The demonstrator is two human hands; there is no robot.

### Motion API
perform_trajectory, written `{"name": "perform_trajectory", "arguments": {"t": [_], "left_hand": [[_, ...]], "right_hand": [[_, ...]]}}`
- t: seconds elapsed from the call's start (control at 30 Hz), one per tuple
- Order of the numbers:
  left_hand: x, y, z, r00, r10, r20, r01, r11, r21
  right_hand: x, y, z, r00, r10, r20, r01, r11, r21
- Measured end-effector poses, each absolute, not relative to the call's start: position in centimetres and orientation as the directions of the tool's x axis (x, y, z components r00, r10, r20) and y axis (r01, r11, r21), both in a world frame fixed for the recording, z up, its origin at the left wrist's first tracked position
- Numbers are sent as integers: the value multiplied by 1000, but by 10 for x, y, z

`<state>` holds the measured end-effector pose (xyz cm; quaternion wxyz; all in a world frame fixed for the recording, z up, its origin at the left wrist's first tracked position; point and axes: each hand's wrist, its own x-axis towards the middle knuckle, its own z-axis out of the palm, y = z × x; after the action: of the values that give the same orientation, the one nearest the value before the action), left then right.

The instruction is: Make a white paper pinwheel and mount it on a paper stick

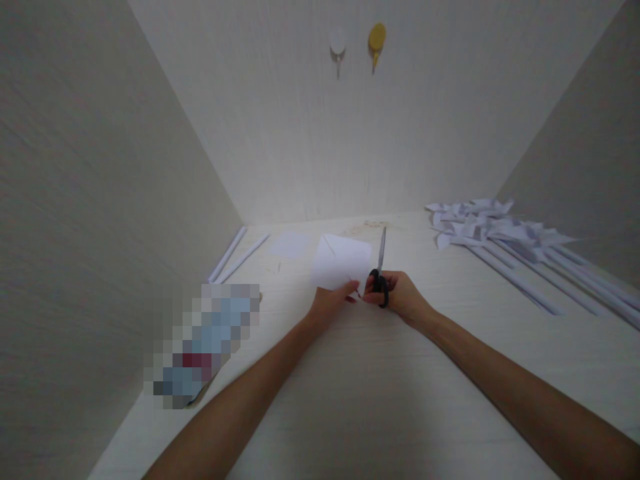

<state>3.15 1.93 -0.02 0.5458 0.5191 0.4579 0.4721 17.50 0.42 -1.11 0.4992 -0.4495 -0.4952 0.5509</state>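
Note:
A square sheet of white paper [345, 257] lies at the middle of the table, with thin slanting lines on it near its upper left and lower right corners. My left hand [333, 300] pinches the paper's near edge close to the lower right corner. In my right hand [400, 293] is a pair of scissors [383, 257] with black handles, its blades together and pointing away from me. The right fingertips are close beside the paper's corner; whether they touch it I cannot tell.
Several paper pinwheels [480, 230] on rolled-paper sticks lie at the right. Two white paper rolls [243, 260] and a smaller paper square [290, 244] sit at the left. A blurred-out object [210, 340] is nearer me. Wall hooks [377, 39] hang on the back panel.

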Motion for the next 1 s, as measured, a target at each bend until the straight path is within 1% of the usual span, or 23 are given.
{"name": "perform_trajectory", "arguments": {"t": [0.13, 0.2, 0.27, 0.33, 0.4, 0.43, 0.5, 0.6, 0.7, 0.83, 0.9, 1.0], "left_hand": [[30, 19, -3, 146, 989, -29, 34, 24, 999], [29, 19, -2, 177, 984, 1, 29, -7, 1000], [28, 20, 0, 202, 978, 51, -69, -38, 997], [26, 23, 2, 195, 976, 96, -245, -47, 968], [25, 27, 4, 162, 981, 111, -401, -37, 915], [24, 29, 4, 146, 983, 108, -450, -31, 892], [23, 32, 3, 119, 989, 87, -492, -17, 871], [22, 34, 0, 101, 994, 39, -496, 16, 868], [21, 35, -3, 108, 994, 0, -504, 55, 862], [22, 32, -2, 203, 978, -47, -459, 137, 878], [24, 29, -3, 251, 967, -43, -412, 147, 899], [26, 26, -4, 270, 963, 1, -346, 96, 933]], "right_hand": [[173, 4, -11, -59, 998, -17, -106, -23, -994], [172, 4, -11, -28, 1000, 6, -94, 3, -996], [171, 4, -12, 18, 999, 36, -80, 38, -996], [171, 5, -12, 81, 995, 63, -62, 68, -996], [171, 5, -13, 125, 988, 88, -43, 94, -995], [171, 6, -14, 131, 987, 95, -37, 100, -994], [171, 7, -16, 121, 988, 92, -43, 98, -994], [172, 8, -18, 141, 987, 78, -112, 94, -989], [174, 9, -17, 221, 975, 36, -254, 93, -963], [178, 11, -13, 288, 957, -27, -450, 111, -886], [179, 12, -11, 300, 954, -32, -496, 127, -859], [179, 13, -12, 301, 953, -32, -511, 133, -849]]}}
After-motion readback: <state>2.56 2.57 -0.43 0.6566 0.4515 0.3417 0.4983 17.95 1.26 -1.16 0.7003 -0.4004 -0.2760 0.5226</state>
